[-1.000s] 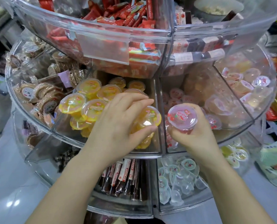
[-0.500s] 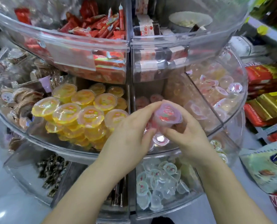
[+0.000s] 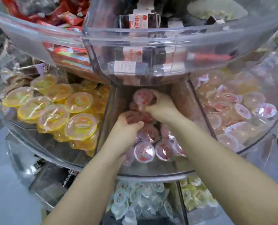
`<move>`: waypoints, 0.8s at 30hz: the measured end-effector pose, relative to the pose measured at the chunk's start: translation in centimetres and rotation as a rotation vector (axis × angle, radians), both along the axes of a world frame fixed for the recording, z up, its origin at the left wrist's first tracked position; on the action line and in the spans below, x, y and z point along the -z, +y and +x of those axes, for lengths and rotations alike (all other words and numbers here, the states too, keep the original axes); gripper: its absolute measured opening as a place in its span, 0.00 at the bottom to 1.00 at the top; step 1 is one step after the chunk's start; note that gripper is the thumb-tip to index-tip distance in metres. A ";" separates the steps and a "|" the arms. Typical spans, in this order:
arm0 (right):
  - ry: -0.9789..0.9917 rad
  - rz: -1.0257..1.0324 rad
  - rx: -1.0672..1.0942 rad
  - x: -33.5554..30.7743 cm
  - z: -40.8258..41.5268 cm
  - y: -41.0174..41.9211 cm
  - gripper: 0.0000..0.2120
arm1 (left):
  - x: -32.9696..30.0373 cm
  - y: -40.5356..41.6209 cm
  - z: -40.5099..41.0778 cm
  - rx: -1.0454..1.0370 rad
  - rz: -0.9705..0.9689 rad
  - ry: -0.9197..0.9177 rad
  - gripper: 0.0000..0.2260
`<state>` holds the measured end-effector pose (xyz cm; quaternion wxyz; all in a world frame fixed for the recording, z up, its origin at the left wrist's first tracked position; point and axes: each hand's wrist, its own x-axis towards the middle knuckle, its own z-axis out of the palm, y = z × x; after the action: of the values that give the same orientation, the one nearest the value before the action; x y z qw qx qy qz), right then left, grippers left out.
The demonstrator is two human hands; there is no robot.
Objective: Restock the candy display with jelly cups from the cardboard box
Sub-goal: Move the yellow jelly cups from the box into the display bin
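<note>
Pink jelly cup [image 3: 142, 97] sits pinched in my right hand [image 3: 159, 108] at the middle bin's back; my left hand [image 3: 128, 125] curls over another; I seat both lid-up, gently

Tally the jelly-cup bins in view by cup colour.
yellow cups, middle and bottom tiers: 2 bins
red cups: 1 bin
pale pink cups: 1 bin
clear cups: 1 bin
Total: 5 bins
</note>
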<state>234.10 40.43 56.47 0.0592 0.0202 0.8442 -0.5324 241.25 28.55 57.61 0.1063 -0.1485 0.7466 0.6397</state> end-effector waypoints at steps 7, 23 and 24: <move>0.021 0.173 0.026 3.0 -1.5 -1.1 0.24 | 1.5 0.0 0.8 0.156 -0.248 -0.043 0.19; 0.092 0.288 0.104 4.0 -2.1 -2.3 0.27 | 1.6 -0.8 1.5 0.121 -0.190 0.083 0.27; 0.093 0.301 0.100 4.0 -2.0 -2.3 0.28 | 1.6 -1.0 1.6 0.130 -0.185 0.084 0.28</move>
<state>232.06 38.16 52.50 -0.0102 0.0461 0.9141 -0.4026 242.88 27.59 56.00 0.1018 -0.0820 0.8143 0.5655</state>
